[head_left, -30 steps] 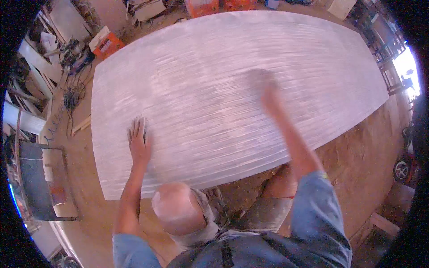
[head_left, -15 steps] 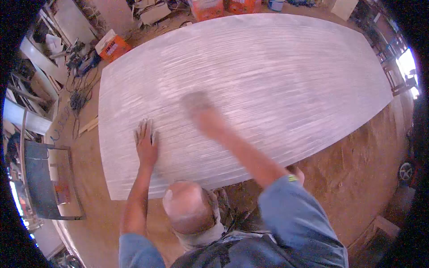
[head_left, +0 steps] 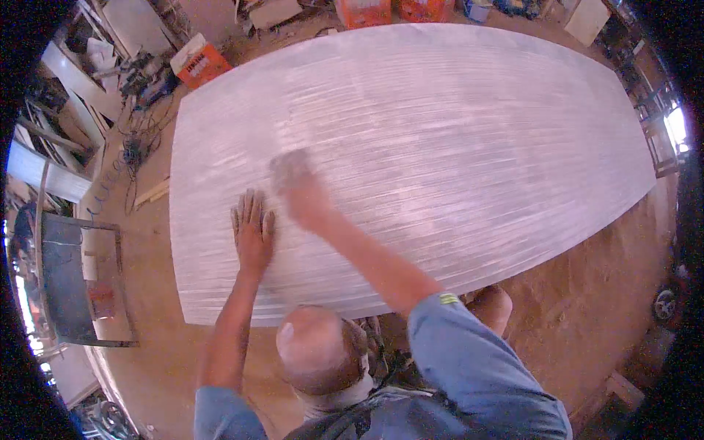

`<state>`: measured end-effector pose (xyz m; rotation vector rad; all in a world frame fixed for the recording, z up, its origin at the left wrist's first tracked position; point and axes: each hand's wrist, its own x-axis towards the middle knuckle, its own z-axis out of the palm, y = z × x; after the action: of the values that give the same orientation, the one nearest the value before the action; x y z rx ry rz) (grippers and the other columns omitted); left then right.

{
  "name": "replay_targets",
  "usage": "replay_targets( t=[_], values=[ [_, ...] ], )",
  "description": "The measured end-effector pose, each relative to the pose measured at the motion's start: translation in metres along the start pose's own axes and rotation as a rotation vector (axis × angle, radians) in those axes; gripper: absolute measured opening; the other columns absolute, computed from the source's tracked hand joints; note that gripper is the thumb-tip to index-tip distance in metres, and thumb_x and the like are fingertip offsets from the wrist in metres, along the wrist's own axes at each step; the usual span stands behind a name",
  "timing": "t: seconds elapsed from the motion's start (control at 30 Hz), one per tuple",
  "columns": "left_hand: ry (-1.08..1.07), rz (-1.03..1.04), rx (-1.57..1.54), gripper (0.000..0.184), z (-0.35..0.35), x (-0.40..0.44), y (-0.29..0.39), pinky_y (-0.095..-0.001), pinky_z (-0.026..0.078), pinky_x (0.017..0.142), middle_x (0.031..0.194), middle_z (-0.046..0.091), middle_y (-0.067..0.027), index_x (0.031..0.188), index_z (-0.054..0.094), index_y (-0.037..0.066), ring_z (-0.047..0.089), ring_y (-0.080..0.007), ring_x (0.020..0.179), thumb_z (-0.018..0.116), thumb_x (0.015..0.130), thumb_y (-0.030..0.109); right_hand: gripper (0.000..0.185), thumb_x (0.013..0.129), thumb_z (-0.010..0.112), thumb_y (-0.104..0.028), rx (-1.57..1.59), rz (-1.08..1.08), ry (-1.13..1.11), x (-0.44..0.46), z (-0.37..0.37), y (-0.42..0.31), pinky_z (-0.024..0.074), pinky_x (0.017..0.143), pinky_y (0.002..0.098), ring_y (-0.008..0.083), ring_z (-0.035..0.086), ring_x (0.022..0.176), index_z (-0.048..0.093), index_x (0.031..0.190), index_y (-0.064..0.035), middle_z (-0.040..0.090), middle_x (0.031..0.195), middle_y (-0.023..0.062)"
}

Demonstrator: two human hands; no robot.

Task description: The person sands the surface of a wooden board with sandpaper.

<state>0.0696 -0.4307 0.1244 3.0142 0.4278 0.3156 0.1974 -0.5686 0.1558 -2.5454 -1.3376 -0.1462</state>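
A large pale board [head_left: 455,139] with fine long streaks and a whitish, dusty-looking surface stretches across the head view. My left hand [head_left: 254,233] lies flat on its near left part, fingers stretched out and holding nothing. Just to the right and a little farther in, my right hand [head_left: 304,199] is closed and smeared by motion. Under its fingers is a dark grey pad [head_left: 290,169] against the board; blur hides what kind it is.
Orange boxes [head_left: 202,66] stand beyond the far edge. Tangled cables [head_left: 136,150] and wood scraps [head_left: 152,194] lie on the brown floor to the left, near a dark framed panel [head_left: 66,275]. A wheel [head_left: 665,304] shows at far right.
My right hand has moved left with the grey pad, closer to my left hand. My left hand still rests flat on the board. The whole view has shifted slightly.
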Motion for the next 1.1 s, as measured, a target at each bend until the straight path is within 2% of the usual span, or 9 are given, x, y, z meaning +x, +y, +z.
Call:
replay_targets(
  t=[0.2, 0.3, 0.4, 0.63, 0.7, 0.83, 0.9, 0.97, 1.1],
  values=[
    [0.077, -0.252, 0.081, 0.056, 0.020, -0.010, -0.019, -0.0461, 0.011, 0.117, 0.151, 0.033, -0.0138, 0.146, 0.034, 0.009, 0.023, -0.0300, 0.142, 0.041, 0.098, 0.037, 0.037, 0.093, 0.042, -0.011, 0.253, 0.427, 0.083, -0.104, 0.053, 0.213, 0.0352, 0.105, 0.0470, 0.0388, 0.050, 0.116, 0.050, 0.128, -0.0025, 0.053, 0.124, 0.0223],
    [0.093, -0.264, 0.032, 0.058, 0.017, -0.002, -0.016, -0.0466, 0.009, 0.117, 0.152, 0.030, -0.0139, 0.147, 0.030, 0.010, 0.020, -0.0295, 0.143, 0.041, 0.098, 0.039, 0.055, 0.083, 0.040, 0.006, 0.272, 0.336, 0.330, -0.173, -0.065, 0.328, 0.0265, 0.113, 0.0416, 0.0332, 0.039, 0.132, 0.048, 0.136, -0.0054, 0.046, 0.139, 0.0186],
    [0.038, -0.309, 0.106, 0.060, 0.017, -0.004, -0.007, -0.0472, 0.008, 0.117, 0.154, 0.026, -0.0132, 0.149, 0.027, 0.010, 0.017, -0.0286, 0.144, 0.040, 0.098, 0.040, 0.045, 0.089, 0.043, -0.004, 0.181, 0.552, 0.456, -0.164, -0.058, 0.310, 0.0232, 0.114, 0.0410, 0.0309, 0.034, 0.134, 0.052, 0.133, -0.0056, 0.046, 0.140, 0.0161],
    [0.040, -0.270, 0.134, 0.059, 0.015, -0.003, -0.013, -0.0485, 0.010, 0.116, 0.154, 0.026, -0.0107, 0.148, 0.028, 0.011, 0.017, -0.0290, 0.144, 0.041, 0.098, 0.039, 0.048, 0.085, 0.048, -0.011, -0.033, 0.067, 0.219, -0.032, 0.035, 0.037, 0.0256, 0.111, 0.0508, 0.0386, 0.041, 0.129, 0.050, 0.133, -0.0064, 0.043, 0.140, 0.0232],
    [0.038, -0.253, 0.119, 0.059, 0.016, 0.000, -0.016, -0.0487, 0.012, 0.116, 0.154, 0.027, -0.0103, 0.148, 0.029, 0.011, 0.018, -0.0293, 0.144, 0.041, 0.098, 0.039, 0.048, 0.087, 0.047, -0.009, 0.267, -0.236, 0.147, -0.032, 0.012, 0.038, 0.0285, 0.111, 0.0486, 0.0382, 0.042, 0.129, 0.048, 0.134, -0.0055, 0.045, 0.138, 0.0240],
    [-0.008, -0.256, 0.274, 0.058, 0.043, -0.005, -0.099, -0.0493, 0.014, 0.116, 0.153, 0.028, -0.0107, 0.148, 0.030, 0.011, 0.019, -0.0296, 0.144, 0.042, 0.098, 0.039, 0.046, 0.089, 0.049, -0.015, 0.251, 0.693, -0.229, -0.112, -0.006, 0.241, 0.0308, 0.108, 0.0470, 0.0366, 0.045, 0.124, 0.048, 0.133, -0.0032, 0.048, 0.134, 0.0226],
    [-0.038, -0.294, 0.398, 0.058, 0.045, 0.002, -0.101, -0.0494, 0.013, 0.116, 0.154, 0.027, -0.0108, 0.148, 0.029, 0.012, 0.018, -0.0296, 0.144, 0.042, 0.098, 0.039, 0.049, 0.088, 0.047, -0.009, -0.093, 0.440, 0.502, -0.194, 0.013, 0.403, 0.0257, 0.112, 0.0489, 0.0393, 0.040, 0.129, 0.045, 0.137, -0.0051, 0.042, 0.141, 0.0229],
    [-0.014, -0.482, 0.134, 0.059, 0.014, 0.012, -0.065, -0.0491, 0.010, 0.116, 0.154, 0.026, -0.0108, 0.149, 0.027, 0.014, 0.017, -0.0293, 0.144, 0.041, 0.098, 0.040, 0.046, 0.097, 0.038, -0.012, -0.387, 0.489, 0.331, -0.223, -0.028, 0.457, 0.0295, 0.111, 0.0375, 0.0269, 0.043, 0.129, 0.037, 0.142, -0.0017, 0.048, 0.138, 0.0180],
    [0.043, -0.438, 0.152, 0.058, 0.021, 0.008, -0.071, -0.0510, 0.008, 0.116, 0.155, 0.024, -0.0106, 0.150, 0.026, 0.016, 0.016, -0.0291, 0.144, 0.038, 0.099, 0.041, 0.040, 0.095, 0.043, -0.015, 0.117, 0.476, 0.211, -0.089, 0.000, 0.273, 0.0349, 0.105, 0.0440, 0.0301, 0.047, 0.121, 0.046, 0.132, 0.0002, 0.053, 0.129, 0.0186]
  ],
)
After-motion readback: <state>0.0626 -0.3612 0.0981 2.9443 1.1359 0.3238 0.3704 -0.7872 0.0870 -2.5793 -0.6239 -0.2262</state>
